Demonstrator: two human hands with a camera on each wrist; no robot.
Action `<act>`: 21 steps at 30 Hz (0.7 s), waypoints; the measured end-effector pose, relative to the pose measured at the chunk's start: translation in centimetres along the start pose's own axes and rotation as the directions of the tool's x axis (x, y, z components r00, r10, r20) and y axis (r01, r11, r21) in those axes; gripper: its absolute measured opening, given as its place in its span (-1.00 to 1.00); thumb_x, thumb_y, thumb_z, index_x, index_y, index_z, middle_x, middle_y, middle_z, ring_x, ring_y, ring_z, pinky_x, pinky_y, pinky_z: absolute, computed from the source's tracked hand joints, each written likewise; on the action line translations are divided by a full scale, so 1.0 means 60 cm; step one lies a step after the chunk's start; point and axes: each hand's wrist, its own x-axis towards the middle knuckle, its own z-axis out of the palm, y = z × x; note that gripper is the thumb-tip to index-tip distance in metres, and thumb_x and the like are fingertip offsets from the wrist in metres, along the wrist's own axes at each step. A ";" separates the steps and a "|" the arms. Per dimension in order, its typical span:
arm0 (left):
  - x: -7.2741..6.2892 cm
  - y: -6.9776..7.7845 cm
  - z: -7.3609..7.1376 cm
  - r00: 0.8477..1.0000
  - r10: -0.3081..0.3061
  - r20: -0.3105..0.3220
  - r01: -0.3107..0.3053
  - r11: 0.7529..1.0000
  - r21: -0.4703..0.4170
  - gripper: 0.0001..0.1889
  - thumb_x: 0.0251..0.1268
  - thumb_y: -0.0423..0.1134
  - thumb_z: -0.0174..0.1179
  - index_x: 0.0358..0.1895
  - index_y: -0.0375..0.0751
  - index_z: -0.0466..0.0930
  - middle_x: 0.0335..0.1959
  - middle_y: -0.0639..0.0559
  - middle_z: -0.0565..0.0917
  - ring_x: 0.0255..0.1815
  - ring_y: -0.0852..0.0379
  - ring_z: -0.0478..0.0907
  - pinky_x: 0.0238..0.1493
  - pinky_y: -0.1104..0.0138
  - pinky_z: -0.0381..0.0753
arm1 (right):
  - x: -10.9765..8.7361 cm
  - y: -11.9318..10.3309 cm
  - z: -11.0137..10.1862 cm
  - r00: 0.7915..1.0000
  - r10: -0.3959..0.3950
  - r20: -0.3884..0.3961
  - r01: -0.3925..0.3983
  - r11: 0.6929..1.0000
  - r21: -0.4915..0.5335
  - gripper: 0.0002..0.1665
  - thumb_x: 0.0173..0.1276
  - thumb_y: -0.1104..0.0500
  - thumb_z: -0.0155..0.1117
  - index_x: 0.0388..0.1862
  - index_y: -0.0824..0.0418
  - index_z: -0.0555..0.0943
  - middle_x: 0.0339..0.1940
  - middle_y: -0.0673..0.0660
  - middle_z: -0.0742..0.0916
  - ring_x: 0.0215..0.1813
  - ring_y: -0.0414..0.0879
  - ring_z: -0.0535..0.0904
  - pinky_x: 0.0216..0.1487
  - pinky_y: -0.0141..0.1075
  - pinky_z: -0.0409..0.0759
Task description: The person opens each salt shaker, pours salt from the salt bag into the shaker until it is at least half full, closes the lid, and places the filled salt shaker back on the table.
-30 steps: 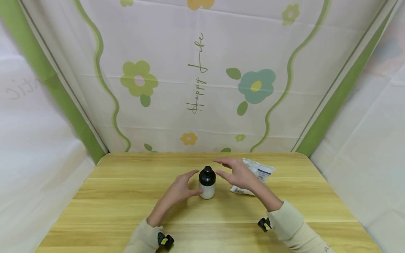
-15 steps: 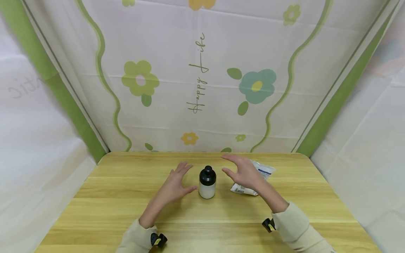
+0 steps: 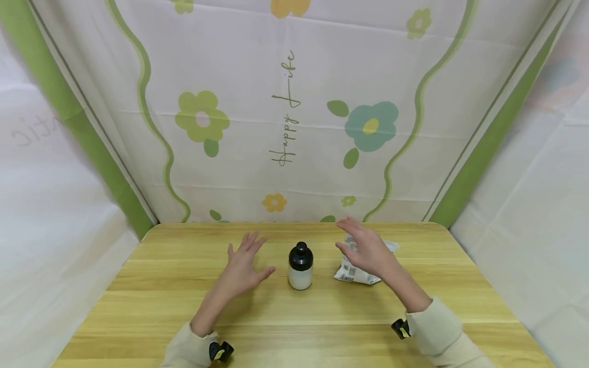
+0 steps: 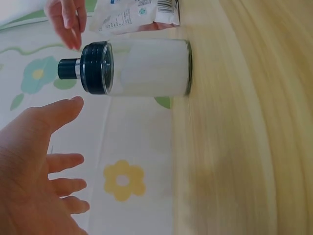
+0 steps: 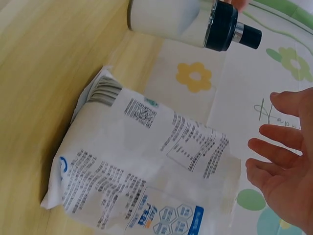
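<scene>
A clear jar (image 3: 300,276) with a black knobbed lid (image 3: 301,258) stands upright on the table, with white contents inside. To its left, apart from it, my left hand (image 3: 238,272) is spread in the air and holds nothing. On the other side my right hand (image 3: 370,251) hovers with relaxed fingers, also holding nothing. Below and behind that hand lies a white printed packet (image 5: 142,161), partly hidden by it in the head view. From the left wrist view, the jar (image 4: 149,67) looks well filled with a white substance.
The wooden table (image 3: 184,286) has rounded far corners. A white cloth (image 3: 248,153) with printed flowers hangs behind it, and white cloth sides (image 3: 60,194) rise at left and right.
Both hands have moved away from the jar, the left one to the left and the right one to the right. Left fingers have left its side. The jar stays in place.
</scene>
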 end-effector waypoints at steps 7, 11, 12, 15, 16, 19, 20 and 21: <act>-0.009 -0.016 -0.012 1.000 -0.013 -0.012 0.013 1.000 0.006 -0.18 0.14 0.00 0.46 0.44 -0.24 0.35 0.55 -0.30 0.21 0.60 -0.37 -0.04 0.35 -0.61 -0.26 | -0.010 0.023 -0.008 1.000 0.021 -0.016 -0.021 1.000 -0.011 -0.39 0.37 0.08 0.34 0.32 0.32 0.51 0.32 0.27 0.61 0.48 0.26 0.37 0.38 0.18 0.49; -0.016 -0.025 -0.018 1.000 -0.009 -0.027 0.010 1.000 0.024 -0.18 0.14 0.00 0.46 0.44 -0.23 0.36 0.54 -0.32 0.22 0.59 -0.38 -0.03 0.33 -0.62 -0.22 | -0.017 0.036 -0.012 0.999 0.042 -0.026 -0.043 0.999 -0.031 -0.38 0.36 0.08 0.35 0.32 0.32 0.51 0.32 0.28 0.61 0.46 0.28 0.38 0.39 0.21 0.47; -0.018 -0.027 -0.019 1.000 -0.005 -0.031 0.006 1.000 0.030 -0.18 0.14 0.00 0.46 0.44 -0.23 0.36 0.54 -0.32 0.22 0.59 -0.39 -0.02 0.33 -0.62 -0.22 | -0.020 0.039 -0.013 0.999 0.046 -0.029 -0.046 0.998 -0.033 -0.38 0.36 0.08 0.35 0.32 0.32 0.51 0.32 0.29 0.61 0.46 0.29 0.38 0.39 0.22 0.46; -0.025 -0.035 -0.021 0.999 0.009 -0.043 -0.007 0.999 0.046 -0.18 0.14 0.01 0.45 0.44 -0.22 0.36 0.54 -0.33 0.23 0.58 -0.42 -0.01 0.30 -0.64 -0.20 | -0.028 0.048 -0.016 0.998 0.059 -0.033 -0.061 0.997 -0.042 -0.37 0.35 0.09 0.37 0.33 0.33 0.50 0.32 0.31 0.61 0.46 0.30 0.38 0.39 0.25 0.44; -0.028 -0.037 -0.021 0.999 0.014 -0.049 -0.012 0.999 0.051 -0.18 0.14 0.01 0.45 0.44 -0.22 0.36 0.53 -0.33 0.23 0.57 -0.44 0.01 0.29 -0.65 -0.19 | -0.031 0.051 -0.018 0.997 0.063 -0.033 -0.065 0.997 -0.043 -0.36 0.35 0.09 0.37 0.34 0.33 0.50 0.32 0.32 0.61 0.46 0.31 0.38 0.39 0.26 0.44; -0.034 -0.044 -0.022 0.998 0.015 -0.055 -0.012 0.998 0.065 -0.18 0.13 0.01 0.46 0.43 -0.22 0.36 0.53 -0.35 0.23 0.55 -0.47 0.01 0.29 -0.65 -0.20 | -0.041 0.059 -0.022 0.996 0.087 -0.025 -0.088 0.995 -0.050 -0.35 0.36 0.08 0.35 0.35 0.35 0.48 0.33 0.34 0.59 0.46 0.32 0.36 0.39 0.28 0.43; -0.036 -0.046 -0.023 0.998 0.016 -0.058 -0.012 0.998 0.066 -0.18 0.13 0.00 0.46 0.43 -0.23 0.37 0.52 -0.36 0.23 0.55 -0.49 0.02 0.28 -0.66 -0.20 | -0.044 0.062 -0.023 0.995 0.095 -0.022 -0.096 0.994 -0.050 -0.35 0.37 0.08 0.35 0.36 0.35 0.47 0.33 0.34 0.59 0.47 0.33 0.35 0.38 0.29 0.43; -0.038 -0.047 -0.023 0.998 0.014 -0.061 -0.010 0.998 0.070 -0.18 0.12 -0.01 0.47 0.42 -0.25 0.37 0.52 -0.38 0.23 0.54 -0.50 0.03 0.28 -0.66 -0.20 | -0.047 0.065 -0.025 0.995 0.102 -0.021 -0.103 0.993 -0.051 -0.34 0.37 0.08 0.34 0.36 0.35 0.47 0.34 0.34 0.58 0.47 0.33 0.35 0.38 0.29 0.43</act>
